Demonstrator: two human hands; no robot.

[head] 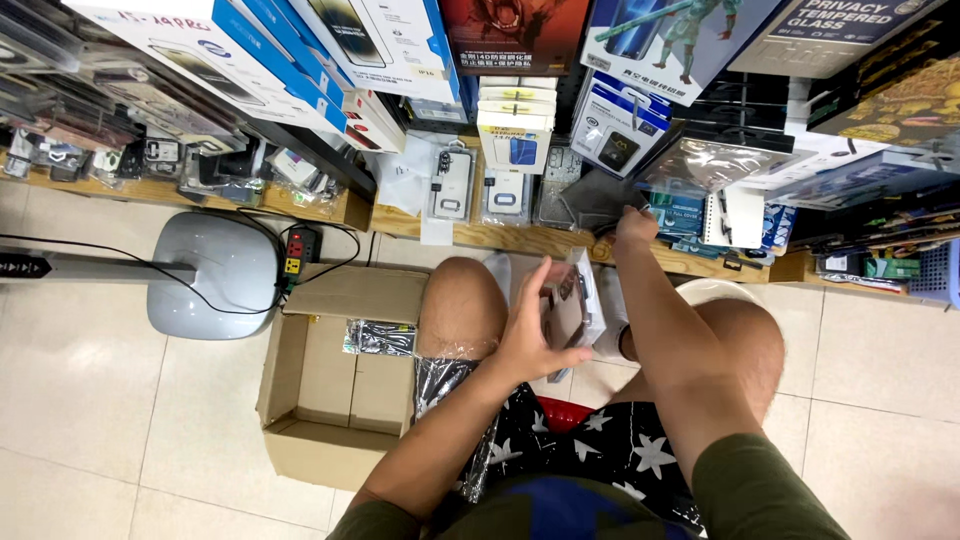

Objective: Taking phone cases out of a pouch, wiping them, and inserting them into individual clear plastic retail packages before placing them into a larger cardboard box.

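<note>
Between the knees, the left hand [528,335] curls around a small stack of clear-packed phone cases [572,305], fingers closed on its near edge. Farther off, the right hand [635,228] reaches to the low wooden shelf [500,238] and pinches the corner of a dark flat case packet [595,200] standing there. The stack looks loosely squared, so keeping the left thumb pressed across its face should stop packets sliding while the right one draws straight out without dragging its neighbours. To the left on the tiled floor [80,400] sits an open cardboard box [330,385] with one wrapped packet [380,338] inside; beyond it, a grey fan base [215,275] and a power strip [300,250].
</note>
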